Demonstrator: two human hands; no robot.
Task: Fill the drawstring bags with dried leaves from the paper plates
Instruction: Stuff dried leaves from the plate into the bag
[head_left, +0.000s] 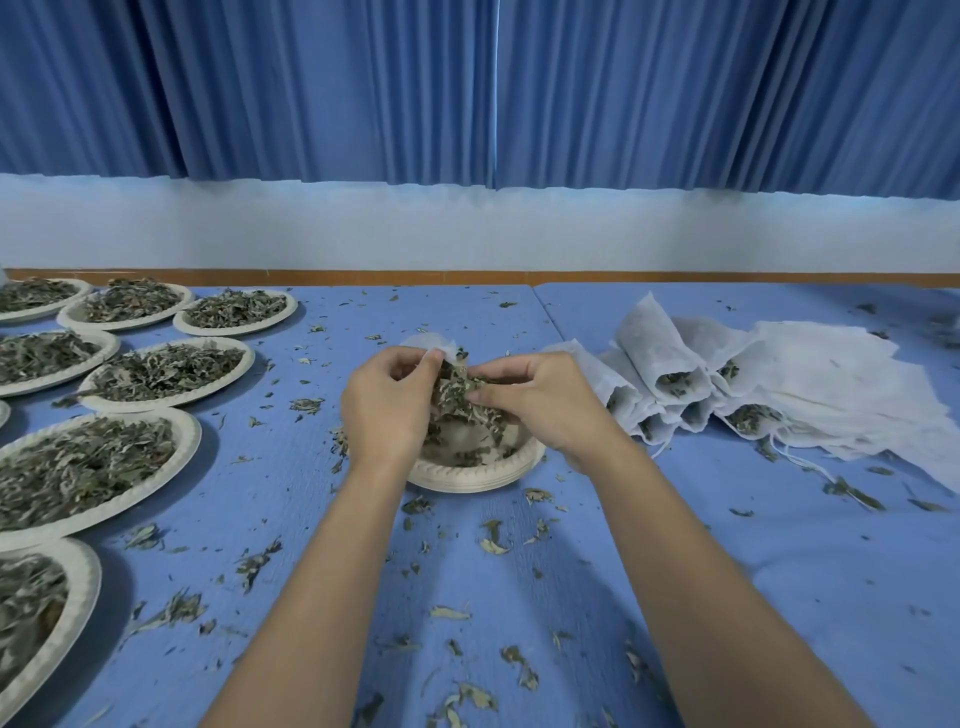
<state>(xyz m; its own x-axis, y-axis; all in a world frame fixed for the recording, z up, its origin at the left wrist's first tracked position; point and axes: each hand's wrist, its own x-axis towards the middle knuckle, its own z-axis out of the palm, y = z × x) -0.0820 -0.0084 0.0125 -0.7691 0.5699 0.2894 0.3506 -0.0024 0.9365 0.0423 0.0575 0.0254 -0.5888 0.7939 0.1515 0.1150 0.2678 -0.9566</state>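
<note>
Over centre paper plate (472, 475), left hand (387, 405) pinches rim of drawstring bag (434, 343), fingers curled; right hand (540, 400) pinches clump of dried leaves (457, 395) at bag mouth. Bag likely thin, floppy, light; leaves brittle, shed easily. Best held by rim.

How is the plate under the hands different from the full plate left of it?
The round white paper plate under the hands is almost empty; the round white paper plate left of it is heaped with dried leaves. Above the first, the left hand holds a white fabric bag and the right hand pinches more leaves; no hand touches the second. Both have ridged rims.
</note>
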